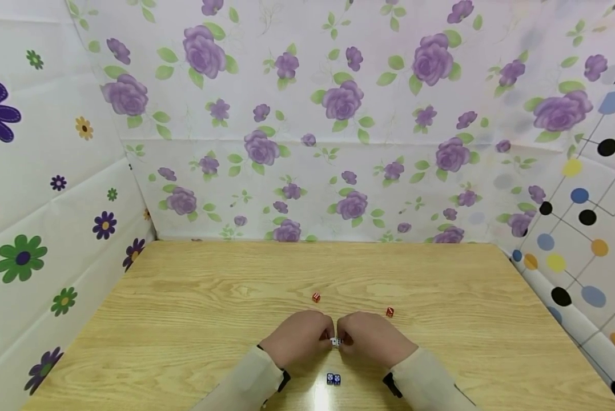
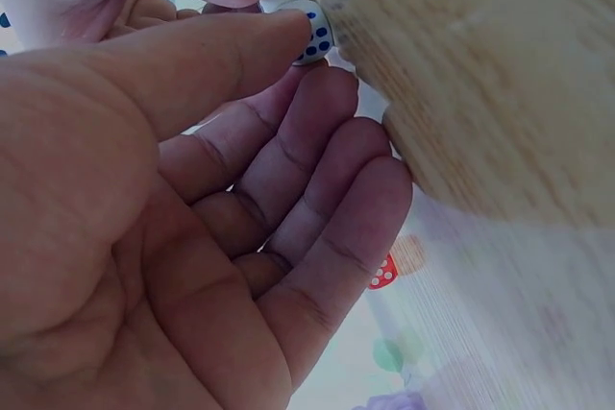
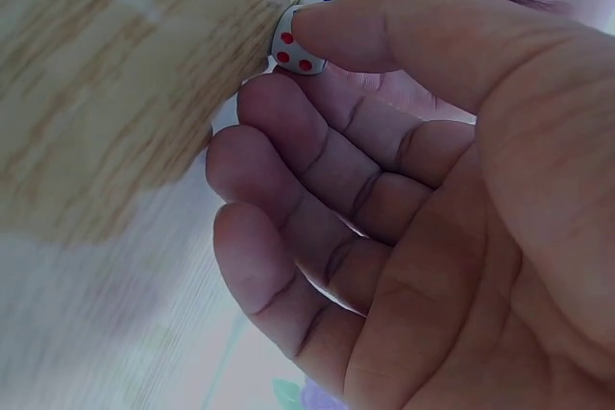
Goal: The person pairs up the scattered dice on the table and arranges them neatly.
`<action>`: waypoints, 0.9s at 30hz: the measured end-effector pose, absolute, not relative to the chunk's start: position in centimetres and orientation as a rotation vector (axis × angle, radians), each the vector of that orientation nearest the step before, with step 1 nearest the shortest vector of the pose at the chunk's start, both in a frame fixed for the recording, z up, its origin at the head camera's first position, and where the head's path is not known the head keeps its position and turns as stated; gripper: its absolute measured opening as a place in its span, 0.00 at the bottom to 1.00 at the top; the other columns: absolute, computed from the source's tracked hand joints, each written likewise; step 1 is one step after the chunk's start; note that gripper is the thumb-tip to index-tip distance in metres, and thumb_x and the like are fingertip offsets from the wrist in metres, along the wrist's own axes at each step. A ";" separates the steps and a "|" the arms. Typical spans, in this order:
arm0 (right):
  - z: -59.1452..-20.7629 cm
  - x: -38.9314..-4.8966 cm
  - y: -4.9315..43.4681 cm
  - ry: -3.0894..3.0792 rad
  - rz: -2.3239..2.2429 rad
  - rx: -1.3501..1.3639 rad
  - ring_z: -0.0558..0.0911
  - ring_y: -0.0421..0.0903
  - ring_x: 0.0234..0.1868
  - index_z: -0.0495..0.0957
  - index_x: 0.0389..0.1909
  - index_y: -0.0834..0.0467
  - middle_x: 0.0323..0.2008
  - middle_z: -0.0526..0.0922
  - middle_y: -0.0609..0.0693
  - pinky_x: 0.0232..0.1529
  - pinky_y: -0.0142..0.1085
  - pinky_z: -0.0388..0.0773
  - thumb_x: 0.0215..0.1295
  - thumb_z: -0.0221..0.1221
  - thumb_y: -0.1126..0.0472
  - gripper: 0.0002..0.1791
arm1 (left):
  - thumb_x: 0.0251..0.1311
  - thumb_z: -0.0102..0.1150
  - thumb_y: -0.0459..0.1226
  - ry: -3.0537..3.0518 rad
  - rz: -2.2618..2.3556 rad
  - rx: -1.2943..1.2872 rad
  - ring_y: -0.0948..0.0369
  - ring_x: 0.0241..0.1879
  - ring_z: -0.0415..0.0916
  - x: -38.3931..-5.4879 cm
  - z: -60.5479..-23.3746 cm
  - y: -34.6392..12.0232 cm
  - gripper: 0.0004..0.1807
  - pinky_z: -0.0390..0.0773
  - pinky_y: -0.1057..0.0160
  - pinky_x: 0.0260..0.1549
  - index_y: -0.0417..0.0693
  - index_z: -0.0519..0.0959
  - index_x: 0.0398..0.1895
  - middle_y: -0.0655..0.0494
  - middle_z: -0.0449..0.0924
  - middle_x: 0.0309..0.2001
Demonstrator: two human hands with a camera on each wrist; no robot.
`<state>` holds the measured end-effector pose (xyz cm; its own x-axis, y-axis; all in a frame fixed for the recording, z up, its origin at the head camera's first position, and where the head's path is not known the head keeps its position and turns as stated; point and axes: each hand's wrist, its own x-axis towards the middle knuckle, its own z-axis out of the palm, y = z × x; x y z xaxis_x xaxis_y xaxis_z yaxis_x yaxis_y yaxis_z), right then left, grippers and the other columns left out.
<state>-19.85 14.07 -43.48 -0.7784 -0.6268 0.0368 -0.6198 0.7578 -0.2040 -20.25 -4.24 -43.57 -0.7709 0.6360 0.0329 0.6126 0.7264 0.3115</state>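
Note:
My left hand (image 1: 302, 337) pinches a white die (image 2: 317, 36) with blue dots between thumb and forefinger. Against it sits a second white die (image 3: 291, 53), which shows red dots in the right wrist view and is pinched by my right hand (image 1: 373, 337). Both dice are low at the tabletop, side by side, with the fingertips of the two hands almost meeting. Just nearer to me, two blue dice (image 1: 333, 379) lie next to each other. Beyond the hands lie a red die (image 1: 316, 297) and, farther right, another red die (image 1: 390, 312).
The wooden table (image 1: 209, 285) spreads out on both sides of the hands. A flowered cloth (image 1: 307, 188) hangs along its back edge. Patterned cloths also line the left side (image 1: 81, 228) and the right side (image 1: 574, 240).

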 end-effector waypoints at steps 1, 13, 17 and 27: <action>-43.5 -19.9 14.1 2.915 -0.320 -1.039 0.64 0.35 0.20 0.71 0.20 0.50 0.17 0.67 0.36 0.22 0.30 0.63 0.55 0.65 0.58 0.12 | 0.57 0.64 0.41 2.848 0.473 1.032 0.73 0.28 0.71 -20.2 -43.6 -4.2 0.03 0.73 0.71 0.33 0.56 0.81 0.28 0.71 0.76 0.26; -43.3 -19.7 14.2 2.897 -0.355 -1.048 0.66 0.34 0.20 0.74 0.21 0.49 0.18 0.71 0.37 0.23 0.29 0.65 0.51 0.65 0.59 0.08 | 0.57 0.63 0.41 2.836 0.482 1.040 0.74 0.26 0.69 -20.1 -43.2 -4.2 0.04 0.72 0.71 0.31 0.57 0.80 0.26 0.72 0.74 0.25; -43.3 -19.8 14.3 2.893 -0.359 -1.039 0.67 0.33 0.21 0.75 0.22 0.49 0.19 0.72 0.37 0.23 0.29 0.66 0.51 0.66 0.58 0.08 | 0.58 0.63 0.41 2.830 0.479 1.039 0.74 0.27 0.70 -20.1 -43.1 -4.2 0.03 0.72 0.71 0.31 0.57 0.80 0.27 0.72 0.75 0.25; -43.3 -20.0 14.2 2.885 -0.344 -1.030 0.68 0.33 0.21 0.76 0.23 0.49 0.20 0.72 0.36 0.24 0.29 0.67 0.52 0.68 0.57 0.08 | 0.57 0.64 0.41 2.831 0.474 1.040 0.74 0.28 0.71 -20.3 -43.0 -4.3 0.03 0.73 0.71 0.32 0.56 0.82 0.28 0.71 0.77 0.26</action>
<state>-20.04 14.22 -43.29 -0.7752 -0.6315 0.0193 -0.6183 0.7520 -0.2285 -20.27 -4.29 -43.00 -0.7642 0.6445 0.0235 0.6170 0.7201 0.3175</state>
